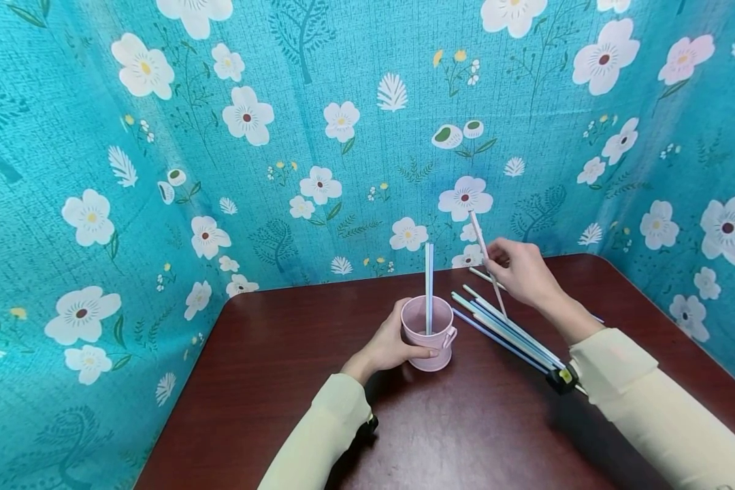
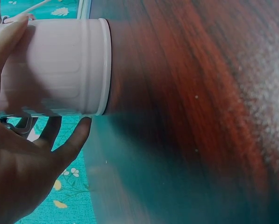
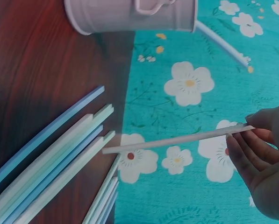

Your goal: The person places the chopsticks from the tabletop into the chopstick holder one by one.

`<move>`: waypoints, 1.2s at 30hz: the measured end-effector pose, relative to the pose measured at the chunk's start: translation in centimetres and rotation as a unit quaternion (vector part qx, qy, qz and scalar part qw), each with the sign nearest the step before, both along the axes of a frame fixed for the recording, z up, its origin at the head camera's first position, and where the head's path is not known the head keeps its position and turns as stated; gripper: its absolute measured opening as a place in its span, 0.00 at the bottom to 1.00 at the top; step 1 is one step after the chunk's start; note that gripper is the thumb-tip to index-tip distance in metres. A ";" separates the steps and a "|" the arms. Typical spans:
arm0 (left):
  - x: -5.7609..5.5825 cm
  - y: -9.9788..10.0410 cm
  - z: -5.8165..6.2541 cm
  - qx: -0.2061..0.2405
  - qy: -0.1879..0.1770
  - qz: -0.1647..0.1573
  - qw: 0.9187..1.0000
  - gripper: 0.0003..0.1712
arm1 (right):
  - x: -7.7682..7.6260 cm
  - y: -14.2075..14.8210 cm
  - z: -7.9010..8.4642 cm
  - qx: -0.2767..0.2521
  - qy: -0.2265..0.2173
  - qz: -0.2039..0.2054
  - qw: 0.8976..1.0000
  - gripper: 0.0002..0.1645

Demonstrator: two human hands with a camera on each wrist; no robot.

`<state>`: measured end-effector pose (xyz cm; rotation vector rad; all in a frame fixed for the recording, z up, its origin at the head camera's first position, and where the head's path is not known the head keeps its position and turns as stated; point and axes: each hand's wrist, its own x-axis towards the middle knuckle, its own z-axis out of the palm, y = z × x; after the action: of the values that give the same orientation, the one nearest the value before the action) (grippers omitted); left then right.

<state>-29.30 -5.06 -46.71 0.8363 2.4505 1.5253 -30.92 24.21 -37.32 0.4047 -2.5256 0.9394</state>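
A small pink bucket [image 1: 427, 352] stands upright on the dark red-brown table, with pale blue sticks [image 1: 429, 279] upright inside it. My left hand [image 1: 392, 344] holds the bucket from its left side, thumb across the front and fingers behind. In the left wrist view the thumb and fingers lie around the bucket's wall [image 2: 50, 65]. To the right, my right hand [image 1: 520, 269] pinches a thin pale pink stick [image 1: 479, 235] between thumb and fingers. In the right wrist view this pink stick [image 3: 176, 141] slants over the loose sticks, its far end near them.
Several loose blue, green and whitish sticks [image 1: 514, 333] lie in a pile right of the bucket, partly under the right wrist. A teal flowered cloth [image 1: 343, 218] hangs behind and beside the table [image 1: 282, 381]. Each wrist wears a black strap [image 1: 561, 380].
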 end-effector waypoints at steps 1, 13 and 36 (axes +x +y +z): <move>0.0 0.0 0.0 0.000 0.000 0.000 1.000 0.58 | 0.0 -0.1 0.1 -0.005 0.001 0.000 1.000 0.06; -0.1 -0.1 -0.1 0.004 0.000 -0.004 1.000 0.58 | 0.5 -1.5 2.1 -0.034 0.033 0.007 0.999 0.08; 0.1 0.0 0.2 0.008 -0.005 -0.005 1.000 0.58 | 1.3 -3.2 5.0 -0.082 0.046 0.002 0.996 0.09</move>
<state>-29.24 -5.11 -46.54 0.8408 2.4267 1.5453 -29.63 21.00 -32.31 0.3926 -2.3445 1.0943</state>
